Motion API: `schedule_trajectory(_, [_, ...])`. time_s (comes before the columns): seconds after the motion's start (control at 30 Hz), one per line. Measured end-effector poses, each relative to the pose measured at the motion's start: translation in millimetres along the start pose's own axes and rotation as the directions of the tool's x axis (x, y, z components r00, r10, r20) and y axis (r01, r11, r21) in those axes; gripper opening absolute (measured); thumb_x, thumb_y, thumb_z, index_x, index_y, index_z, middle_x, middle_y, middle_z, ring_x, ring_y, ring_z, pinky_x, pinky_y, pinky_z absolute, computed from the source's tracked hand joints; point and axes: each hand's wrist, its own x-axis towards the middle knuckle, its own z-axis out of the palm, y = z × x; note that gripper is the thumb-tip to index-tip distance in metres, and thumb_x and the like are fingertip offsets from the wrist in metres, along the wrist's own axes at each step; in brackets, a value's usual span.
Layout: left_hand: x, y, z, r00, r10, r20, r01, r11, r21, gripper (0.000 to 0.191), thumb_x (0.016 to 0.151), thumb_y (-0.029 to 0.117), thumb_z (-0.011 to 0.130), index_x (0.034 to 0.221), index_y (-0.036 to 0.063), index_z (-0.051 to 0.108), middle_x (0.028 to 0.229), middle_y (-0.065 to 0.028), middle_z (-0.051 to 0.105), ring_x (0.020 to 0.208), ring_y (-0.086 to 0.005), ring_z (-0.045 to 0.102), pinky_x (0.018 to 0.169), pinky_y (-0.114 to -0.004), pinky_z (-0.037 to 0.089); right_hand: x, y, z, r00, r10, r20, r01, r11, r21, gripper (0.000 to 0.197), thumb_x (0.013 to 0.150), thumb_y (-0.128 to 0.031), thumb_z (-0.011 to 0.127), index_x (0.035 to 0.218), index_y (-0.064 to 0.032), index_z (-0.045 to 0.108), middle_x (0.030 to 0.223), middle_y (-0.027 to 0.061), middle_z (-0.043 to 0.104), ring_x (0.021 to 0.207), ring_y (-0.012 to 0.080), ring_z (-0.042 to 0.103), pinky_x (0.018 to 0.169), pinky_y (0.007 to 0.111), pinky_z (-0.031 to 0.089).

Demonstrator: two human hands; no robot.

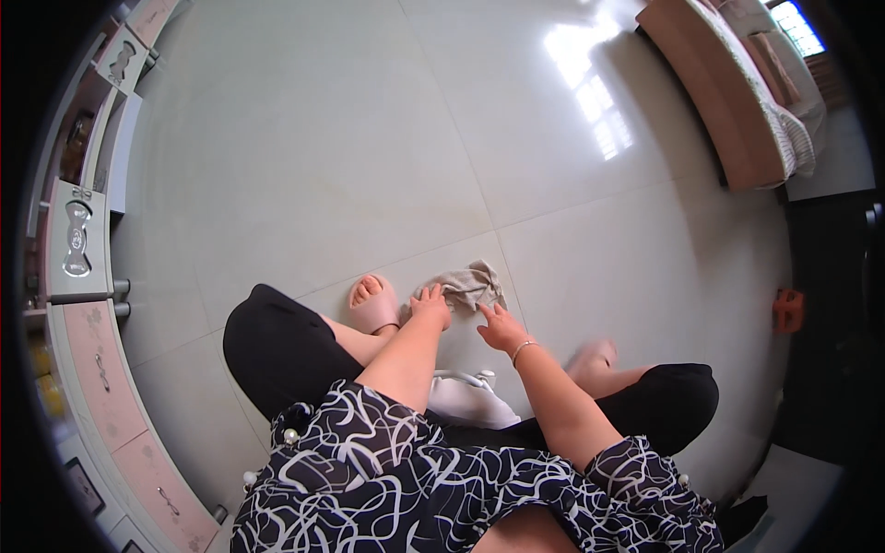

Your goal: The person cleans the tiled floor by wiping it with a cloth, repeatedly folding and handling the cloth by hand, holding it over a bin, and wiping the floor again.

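Note:
A crumpled beige-grey cloth (469,285) lies on the tiled floor between my feet. My left hand (432,310) reaches down to the cloth's left side, its fingers spread and overlapping the edge. My right hand (503,330) is just below the right part of the cloth, fingers apart and their tips at its lower edge; whether they press on it is hard to tell. Neither hand grips anything. Behind the hands, between my legs, sits a white object with a curved handle (473,404), partly hidden by my clothing.
Pink slippers (373,304) are on my feet, either side of the cloth. Pink and white cabinets (97,373) line the left. A sofa-like seat (719,97) stands upper right, with a dark cabinet or appliance (830,290) and an orange object (788,311) below it. Glossy tiles (332,138) stretch ahead.

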Motion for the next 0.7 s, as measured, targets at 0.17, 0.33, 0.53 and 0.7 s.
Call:
schedule_trajectory(0.17, [-11.4, 0.7, -6.9, 0.999, -0.007, 0.05, 0.002, 0.997, 0.082, 0.061, 0.069, 0.009, 0.049, 0.127, 0.0095, 0.028, 0.137, -0.0051, 0.005, 0.126, -0.0234, 0.009, 0.098, -0.045, 0.016, -15.8, 5.6, 20.5, 0.992, 0.053, -0.114, -0.034, 0.987, 0.159, 0.059, 0.075, -0.027, 0.052, 0.126, -0.0128, 0.026, 0.127, 0.0228, 0.024, 0.115, 0.0347, 0.03, 0.093, 0.036, 0.03])
schedule_trajectory(0.33, [-27.2, -6.8, 12.2, 0.998, 0.05, 0.032, -0.052, 0.994, 0.1, 0.048, 0.068, 0.006, 0.049, 0.115, 0.0082, 0.045, 0.132, -0.008, 0.024, 0.122, -0.0241, 0.021, 0.096, -0.044, 0.022, 10.0, -7.4, 32.6, 0.994, 0.059, -0.092, -0.044, 0.987, 0.158, 0.058, 0.072, -0.025, 0.054, 0.124, -0.0099, 0.031, 0.123, 0.0262, 0.028, 0.113, 0.0366, 0.032, 0.093, 0.036, 0.03])
schedule_trajectory(0.53, [-46.7, -13.7, 21.2, 0.99, 0.125, -0.07, -0.117, 0.987, 0.107, 0.038, 0.075, 0.017, 0.049, 0.111, 0.0058, 0.047, 0.129, -0.0085, 0.028, 0.12, -0.0241, 0.025, 0.094, -0.042, 0.028, 21.0, -15.7, 6.6, 0.966, -0.091, -0.241, 0.117, 0.989, 0.093, 0.053, 0.071, -0.025, 0.053, 0.119, -0.0072, 0.038, 0.12, 0.0255, 0.033, 0.11, 0.0351, 0.035, 0.092, 0.035, 0.031])
schedule_trajectory(0.7, [-63.8, -25.2, 30.6, 0.976, 0.166, -0.143, -0.143, 0.977, 0.157, 0.047, 0.075, 0.017, 0.05, 0.119, 0.0071, 0.036, 0.131, -0.0066, 0.023, 0.122, -0.0227, 0.021, 0.095, -0.041, 0.025, 36.3, 8.2, 11.5, 0.993, 0.088, -0.079, -0.081, 0.993, 0.091, 0.049, 0.074, -0.022, 0.047, 0.121, -0.0119, 0.036, 0.127, 0.0215, 0.025, 0.116, 0.0332, 0.03, 0.095, 0.036, 0.028])
